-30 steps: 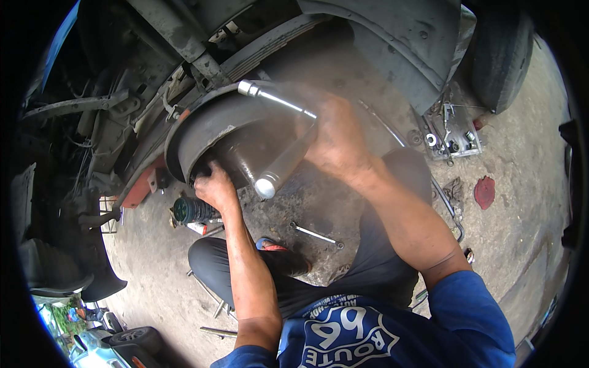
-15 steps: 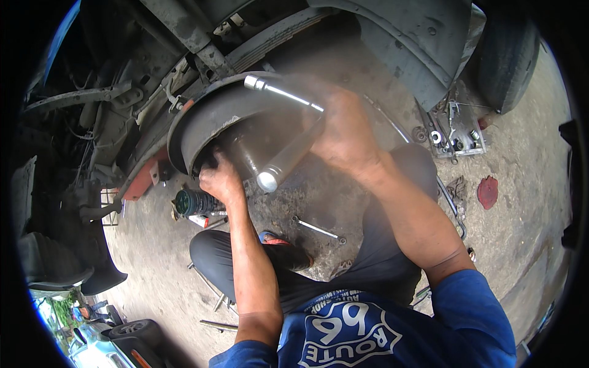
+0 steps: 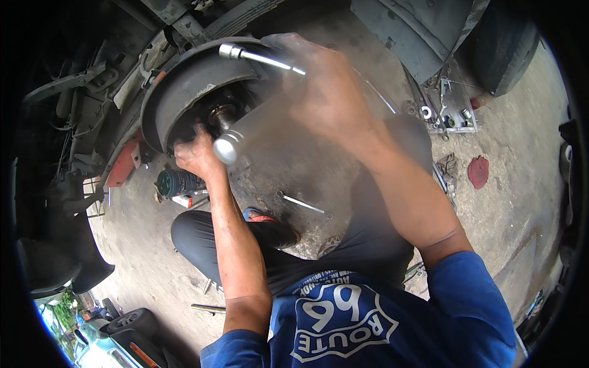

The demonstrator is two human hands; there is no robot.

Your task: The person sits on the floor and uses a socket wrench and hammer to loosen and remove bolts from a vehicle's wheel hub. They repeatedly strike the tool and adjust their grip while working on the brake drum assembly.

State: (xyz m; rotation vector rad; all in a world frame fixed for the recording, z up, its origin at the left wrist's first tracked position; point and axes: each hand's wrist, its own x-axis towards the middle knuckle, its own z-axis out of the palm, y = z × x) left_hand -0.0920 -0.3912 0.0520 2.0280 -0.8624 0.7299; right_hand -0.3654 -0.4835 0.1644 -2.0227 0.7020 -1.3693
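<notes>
My left hand (image 3: 199,153) is at the lower edge of a curved grey brake shield (image 3: 184,92). Its fingers curl inside the rim, where shadow hides what they hold. A metal hub (image 3: 222,116) shows in the opening close by. My right hand (image 3: 322,86), smeared by motion, is closed in front of the shield. From it stick out a chrome socket bar (image 3: 232,51), its socket end against the shield's outline, and a thick silver tool (image 3: 227,148) with a rounded end. The thick tool's end is near my left wrist; whether the two pieces are joined is unclear.
On the concrete between my legs lies a wrench (image 3: 304,203). A green-topped can (image 3: 172,183) stands left of it. To the right are a tray with sockets (image 3: 469,127), a red cloth-like piece (image 3: 478,172) and a tire (image 3: 506,52). Vehicle underbody parts (image 3: 80,86) fill the upper left.
The whole view has shifted, so things sit farther up and left. The thick tool's rounded end has moved closer to my left hand, and the hub has come into sight. Both hands keep their grip.
</notes>
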